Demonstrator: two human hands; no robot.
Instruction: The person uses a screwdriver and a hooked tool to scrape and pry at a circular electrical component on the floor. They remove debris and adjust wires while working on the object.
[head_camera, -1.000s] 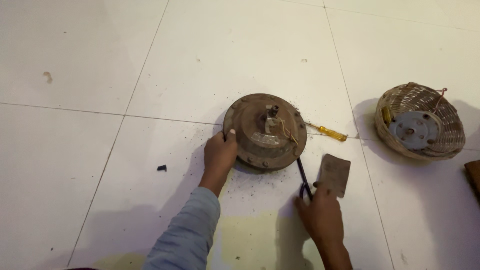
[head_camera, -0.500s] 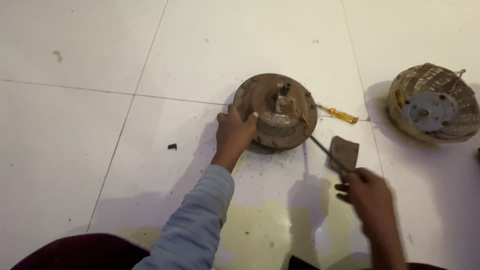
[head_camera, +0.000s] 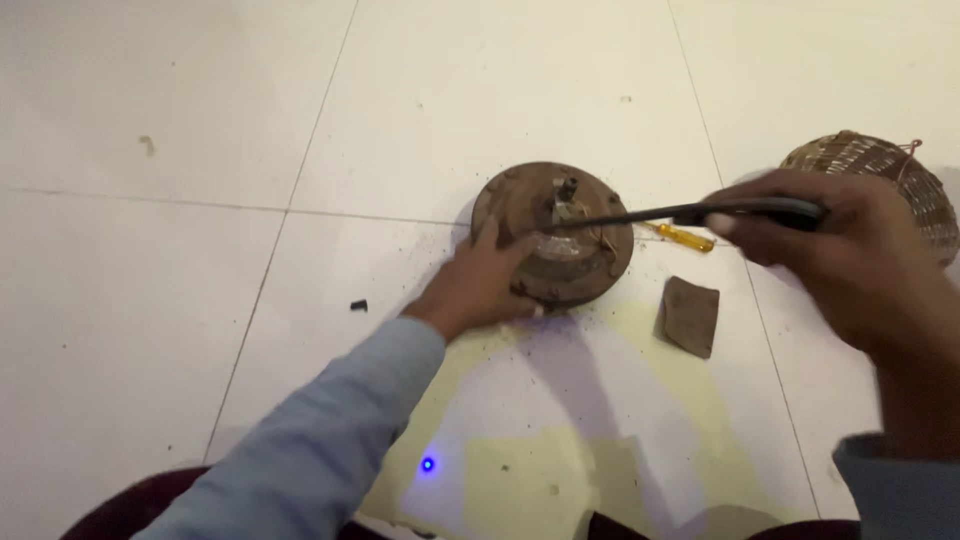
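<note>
On white floor tiles, left hand (head_camera: 478, 288) braces rusty motor housing (head_camera: 553, 233); right hand (head_camera: 840, 262) grips dark pry tool (head_camera: 680, 213), apparently mid-prying, needing steady leverage.

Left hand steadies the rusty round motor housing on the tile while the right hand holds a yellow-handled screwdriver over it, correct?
Not quite. In the head view the right hand holds a dark-handled tool over the housing; the yellow-handled screwdriver lies on the tile. The left hand does steady the housing.
</note>
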